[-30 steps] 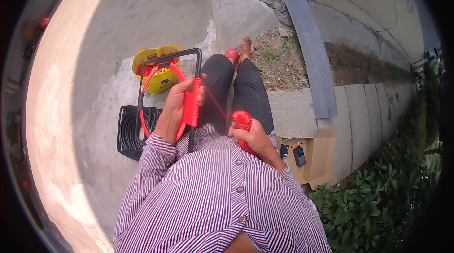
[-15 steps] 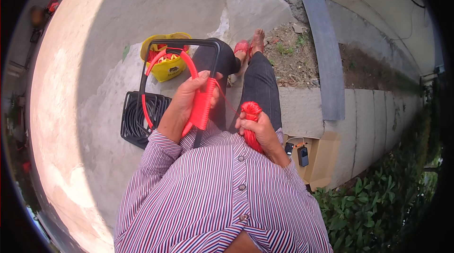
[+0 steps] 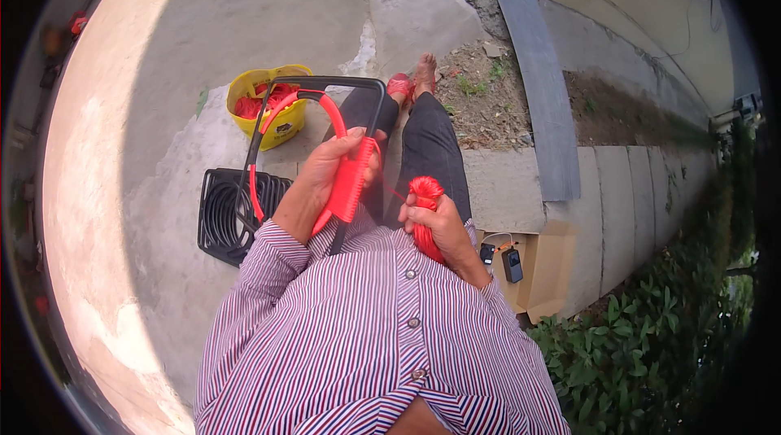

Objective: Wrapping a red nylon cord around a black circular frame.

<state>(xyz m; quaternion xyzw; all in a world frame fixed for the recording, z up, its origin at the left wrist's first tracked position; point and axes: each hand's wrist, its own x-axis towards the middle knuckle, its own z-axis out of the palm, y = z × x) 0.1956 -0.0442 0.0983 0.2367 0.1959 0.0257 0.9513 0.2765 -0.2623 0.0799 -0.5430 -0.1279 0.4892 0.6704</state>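
My left hand (image 3: 325,165) is closed around a black tubular frame (image 3: 325,79), its side bar covered by a red wrapped section (image 3: 350,183) with a ridged edge. A curved hoop (image 3: 332,116), partly red and partly black, runs inside the frame. My right hand (image 3: 439,227) grips a bundle of red cord (image 3: 425,189) over my right thigh. A thin red strand leads from the bundle toward the frame. Where the strand meets the bar is partly hidden by my left fingers.
A yellow bucket (image 3: 281,127) with red cord inside stands beyond the frame. Stacked black frames (image 3: 220,227) lie on the concrete at my left. An open cardboard box (image 3: 549,268) with small black devices (image 3: 512,265) sits at my right, near green shrubs (image 3: 626,354). A grey board (image 3: 541,101) lies farther off.
The view has shifted slightly, so bucket, stacked frames and box appear farther left. Both hands keep their hold on the frame and the cord bundle, nearly in place.
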